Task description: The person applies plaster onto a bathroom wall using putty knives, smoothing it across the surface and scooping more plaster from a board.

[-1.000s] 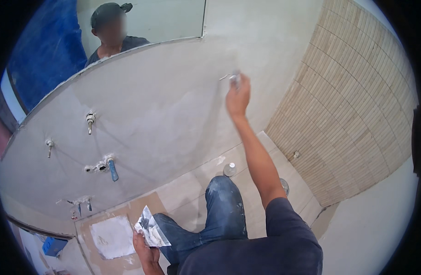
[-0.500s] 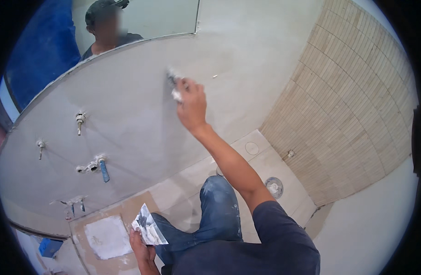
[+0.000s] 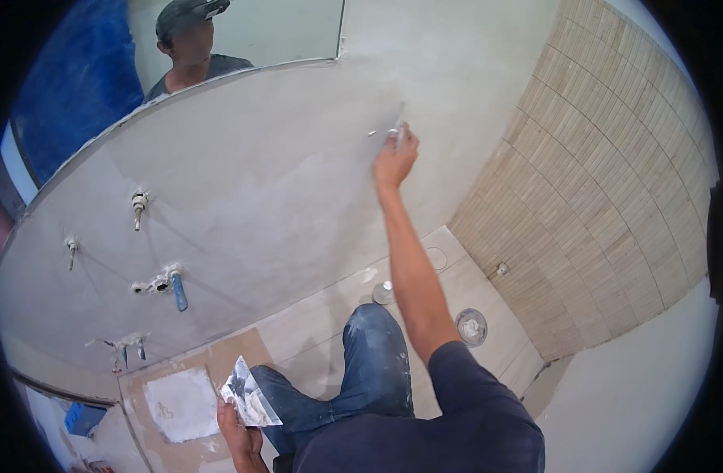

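Note:
With my right arm stretched up, my right hand [image 3: 394, 164] is closed around a putty knife [image 3: 401, 118], its thin blade against the pale plastered wall [image 3: 251, 165]. A small white stub [image 3: 371, 133] sticks out of the wall just left of the blade. Low at the left, my left hand [image 3: 239, 432] grips a wide metal filling blade [image 3: 251, 396] by one side. White filler is smeared over its shiny face. The far end of the knife's handle is hidden in my right fingers.
Pipe fittings [image 3: 138, 211] and a blue-handled valve [image 3: 178, 290] project from the wall at left. A mirror [image 3: 286, 35] showing a person tops it. Tan tiles [image 3: 590, 189] cover the right wall. On the floor are a glass jar [image 3: 383, 293], a round drain [image 3: 472, 327] and a white-smeared sheet [image 3: 184, 406].
My right hand has swept right and slightly up across the wall with the putty knife. The jar now shows beside my knee. My left hand stays nearly where it was.

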{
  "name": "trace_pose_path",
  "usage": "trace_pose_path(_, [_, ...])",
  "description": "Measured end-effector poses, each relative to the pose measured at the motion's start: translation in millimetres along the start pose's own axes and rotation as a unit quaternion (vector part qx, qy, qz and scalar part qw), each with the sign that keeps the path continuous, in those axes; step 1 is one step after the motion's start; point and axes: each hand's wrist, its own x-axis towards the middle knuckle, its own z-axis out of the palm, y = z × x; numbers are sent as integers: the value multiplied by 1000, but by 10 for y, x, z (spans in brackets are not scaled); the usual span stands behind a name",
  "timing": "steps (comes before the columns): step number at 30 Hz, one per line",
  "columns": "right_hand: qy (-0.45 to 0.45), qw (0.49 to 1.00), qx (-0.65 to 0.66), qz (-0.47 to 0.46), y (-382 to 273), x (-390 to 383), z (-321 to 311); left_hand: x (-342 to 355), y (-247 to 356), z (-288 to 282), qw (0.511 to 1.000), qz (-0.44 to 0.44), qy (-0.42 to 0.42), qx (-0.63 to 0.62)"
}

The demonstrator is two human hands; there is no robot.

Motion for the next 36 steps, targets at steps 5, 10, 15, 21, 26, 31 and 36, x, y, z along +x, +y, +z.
trace_pose_path(5, [-246, 951, -52, -182, -610, -1314, -41, -8, 83, 85, 1000, -7, 23, 7])
trace_pose_path(10, [-98, 990, -2, -104, 40, -665, -349, 48, 42, 151, 1000, -14, 10, 0])
trace_pose_path(15, [-49, 991, 23, 120, 550, 96, -278, 74, 21, 26, 1000, -20, 15, -13])
trace_pose_path(21, [1, 990, 100, 99, -8, -570, 201, 31, 26, -121, 997, 7, 70, -6])
trace_pose_path(26, [-126, 987, 12, -97, -1012, -1697, 253, 123, 116, 127, 999, -11, 38, -4])
trace_pose_path(31, [-269, 951, 33, -149, -1169, -1983, 3, 472, -36, 264, 1000, 22, 9, 13])
trace_pose_path(36, [-429, 839, 333, -43, -1269, -2240, -972, 731, -102, 558, 998, 39, 37, -24])
